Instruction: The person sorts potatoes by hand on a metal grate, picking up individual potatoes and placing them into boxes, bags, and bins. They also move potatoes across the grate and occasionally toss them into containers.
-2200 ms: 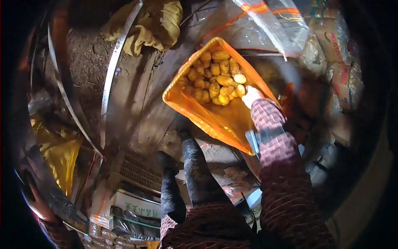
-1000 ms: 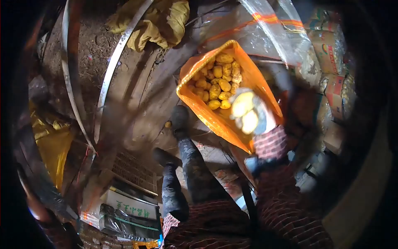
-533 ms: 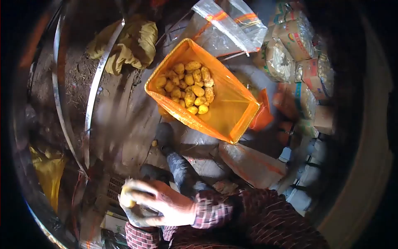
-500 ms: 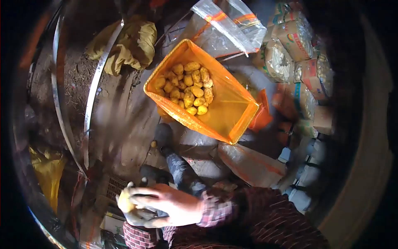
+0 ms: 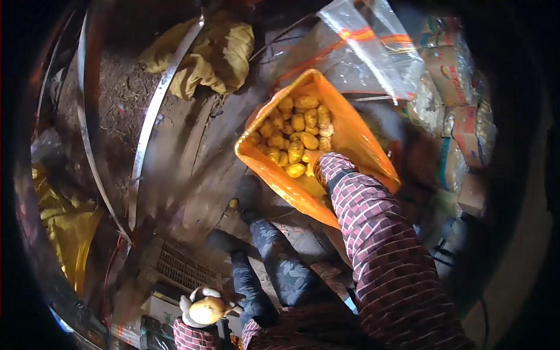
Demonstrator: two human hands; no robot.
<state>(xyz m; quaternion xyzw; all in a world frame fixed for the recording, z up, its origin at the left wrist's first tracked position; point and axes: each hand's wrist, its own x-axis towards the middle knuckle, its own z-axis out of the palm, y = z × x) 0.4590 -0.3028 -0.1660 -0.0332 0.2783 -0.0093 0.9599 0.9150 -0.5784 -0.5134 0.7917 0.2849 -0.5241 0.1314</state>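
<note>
Cupping a potato (image 5: pixel 205 310) in the left hand (image 5: pixel 201 309), low by the knees, fingers curled round its firm, dusty bulk. Reaching the right hand (image 5: pixel 315 158) into the orange sack (image 5: pixel 361 137) among potatoes (image 5: pixel 294 131), sleeve hiding whether those fingers are closing; gripping each round the middle probably working best.

Yellow potato (image 5: pixel 205 310) sitting low at the frame's bottom, cupped in the gloved left hand (image 5: pixel 201 312), heap of small yellow potatoes (image 5: pixel 294 135) lying in the open orange sack (image 5: pixel 356 140), right hand (image 5: pixel 315 160) reaching among them, mostly hiding behind its checked sleeve
</note>
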